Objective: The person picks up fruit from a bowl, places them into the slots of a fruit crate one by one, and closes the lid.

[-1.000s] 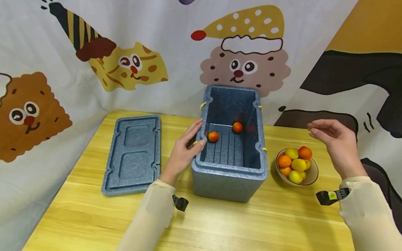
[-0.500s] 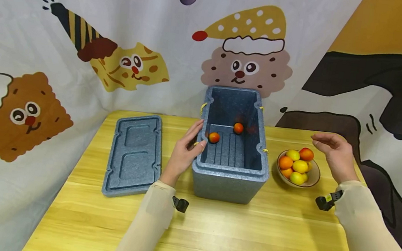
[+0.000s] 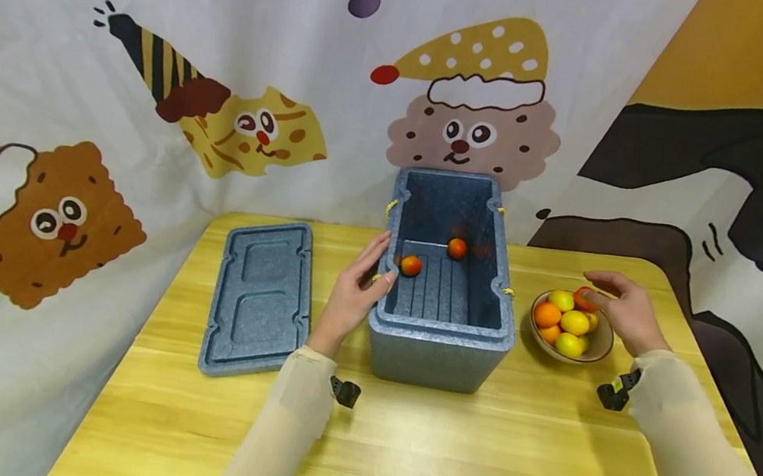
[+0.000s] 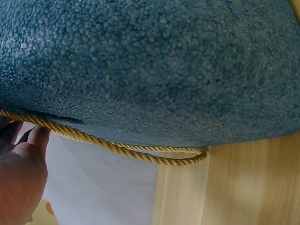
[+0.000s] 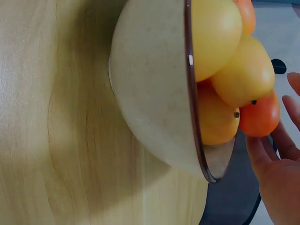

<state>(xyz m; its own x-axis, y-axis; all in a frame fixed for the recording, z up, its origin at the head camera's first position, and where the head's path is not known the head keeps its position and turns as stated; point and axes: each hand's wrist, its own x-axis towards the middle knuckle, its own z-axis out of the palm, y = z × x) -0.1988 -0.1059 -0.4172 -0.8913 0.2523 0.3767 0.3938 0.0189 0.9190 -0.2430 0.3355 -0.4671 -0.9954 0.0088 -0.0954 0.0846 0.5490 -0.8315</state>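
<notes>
No lettering, label, brand mark or number can be read in any of the three views. The backdrop cloth (image 3: 163, 48) behind the table carries only cartoon biscuit figures with faces and party hats, without words. The blue foam box (image 3: 438, 346) and its lid (image 3: 262, 295) show moulded ribs and panels but no printed or embossed text. The small black wrist clips (image 3: 344, 392) on the sleeves are too small to tell whether they bear any marking.
</notes>
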